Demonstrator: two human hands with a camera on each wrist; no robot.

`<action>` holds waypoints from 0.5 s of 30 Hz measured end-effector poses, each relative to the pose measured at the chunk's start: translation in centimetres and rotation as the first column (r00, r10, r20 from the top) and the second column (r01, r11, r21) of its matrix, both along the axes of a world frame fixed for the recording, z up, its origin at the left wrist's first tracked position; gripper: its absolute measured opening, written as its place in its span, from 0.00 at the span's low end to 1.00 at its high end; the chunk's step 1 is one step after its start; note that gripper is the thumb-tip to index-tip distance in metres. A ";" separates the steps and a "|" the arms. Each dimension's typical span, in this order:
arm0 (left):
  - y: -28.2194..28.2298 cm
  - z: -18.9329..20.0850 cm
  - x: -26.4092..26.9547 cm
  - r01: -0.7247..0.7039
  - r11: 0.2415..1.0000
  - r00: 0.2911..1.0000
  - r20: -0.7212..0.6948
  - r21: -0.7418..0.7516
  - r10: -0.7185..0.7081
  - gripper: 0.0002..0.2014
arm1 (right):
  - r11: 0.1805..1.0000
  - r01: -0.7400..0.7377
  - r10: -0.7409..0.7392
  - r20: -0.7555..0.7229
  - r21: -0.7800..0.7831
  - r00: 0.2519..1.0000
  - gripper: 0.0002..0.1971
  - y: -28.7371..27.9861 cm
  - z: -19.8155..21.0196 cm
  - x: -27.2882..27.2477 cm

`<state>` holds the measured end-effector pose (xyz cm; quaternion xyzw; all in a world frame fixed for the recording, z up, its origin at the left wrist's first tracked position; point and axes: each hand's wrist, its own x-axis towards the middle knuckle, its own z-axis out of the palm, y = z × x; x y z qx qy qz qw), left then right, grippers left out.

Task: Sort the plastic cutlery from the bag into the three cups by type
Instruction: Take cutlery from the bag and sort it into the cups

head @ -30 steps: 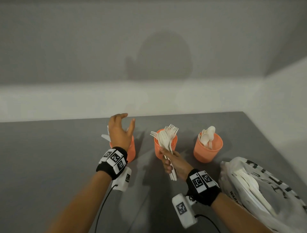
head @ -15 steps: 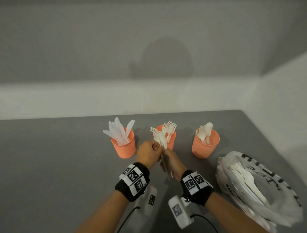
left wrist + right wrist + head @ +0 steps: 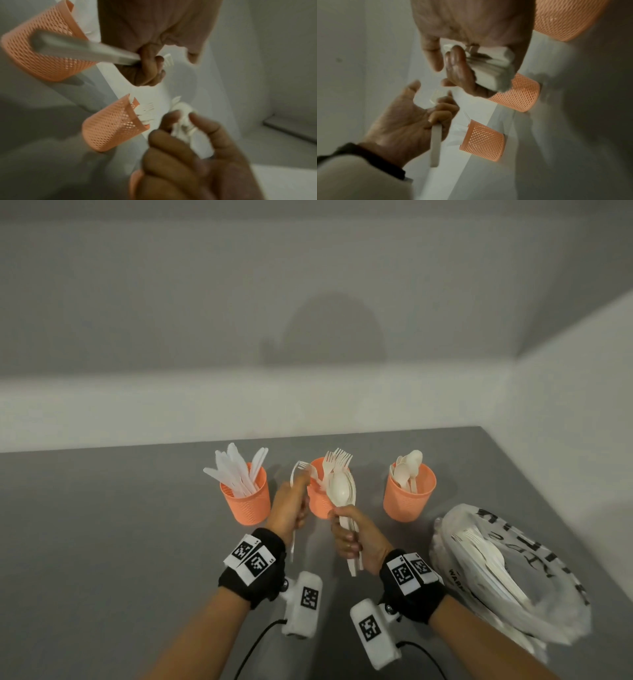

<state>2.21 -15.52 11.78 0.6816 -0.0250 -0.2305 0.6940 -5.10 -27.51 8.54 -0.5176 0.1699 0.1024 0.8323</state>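
Your left hand (image 3: pixel 287 505) holds one fork (image 3: pixel 297 474); your right hand (image 3: pixel 356 537) holds a bundle of spoons (image 3: pixel 342 491).

Left fingers are curled round the fork's handle, tines up, just left of the middle cup (image 3: pixel 317 501), between it and the left cup (image 3: pixel 248 501). Right fingers are clamped round the handles of the spoon bundle, bowls up in front of the middle cup. Left cup has knives (image 3: pixel 236 470) standing in it, middle cup has forks (image 3: pixel 337 458), right cup (image 3: pixel 407 498) has spoons (image 3: pixel 406 470). All three orange mesh cups stand upright in a row on the grey table (image 3: pixel 102 542). The plastic bag (image 3: pixel 513 570) lies at your right, beside your right forearm, white cutlery (image 3: pixel 479 553) visible through it. Wrist views are blurred; they agree on both grips.
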 end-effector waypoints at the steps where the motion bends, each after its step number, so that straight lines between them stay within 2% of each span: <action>1: -0.1 -0.4 -0.3 0.076 0.995 0.996 0.032 0.063 -0.078 0.14 | 0.998 -0.045 0.045 -0.006 -0.033 0.999 0.13 0.1 0.3 -0.1; 3: -0.6 -1.0 -1.0 0.187 0.976 0.981 0.032 0.113 -0.192 0.20 | 0.986 -0.154 0.152 -0.030 -0.062 0.988 0.17 0.5 0.7 -0.4; 4: -1.0 -1.1 -1.2 0.199 0.972 0.979 0.020 0.122 -0.203 0.24 | 0.977 -0.205 0.202 -0.047 -0.066 0.978 0.19 0.6 0.9 -0.5; 7: -1.9 -0.9 -1.6 0.086 0.986 0.991 0.085 0.144 -0.099 0.16 | 0.958 -0.279 0.271 -0.112 -0.064 0.956 0.19 0.8 1.3 -0.8; 9: -2.4 -1.2 -1.4 -0.015 0.980 0.982 0.189 0.198 -0.023 0.14 | 0.961 -0.231 0.217 -0.103 -0.151 0.971 0.13 0.9 1.4 -0.8; 11: -2.8 -1.1 -1.4 -0.078 0.970 0.962 0.273 0.230 0.013 0.15 | 0.951 -0.133 0.131 -0.027 -0.279 0.991 0.09 1.2 1.3 -0.9; 13: -3.0 -0.9 -1.3 -0.062 0.981 0.962 0.273 0.184 0.010 0.16 | 0.953 -0.022 0.035 0.039 -0.304 0.999 0.08 1.3 1.0 -1.0; 15: -3.0 -0.8 -1.3 -0.047 0.996 0.973 0.229 0.077 0.028 0.18 | 0.957 0.078 -0.063 0.062 -0.279 0.996 0.11 1.1 0.6 -0.9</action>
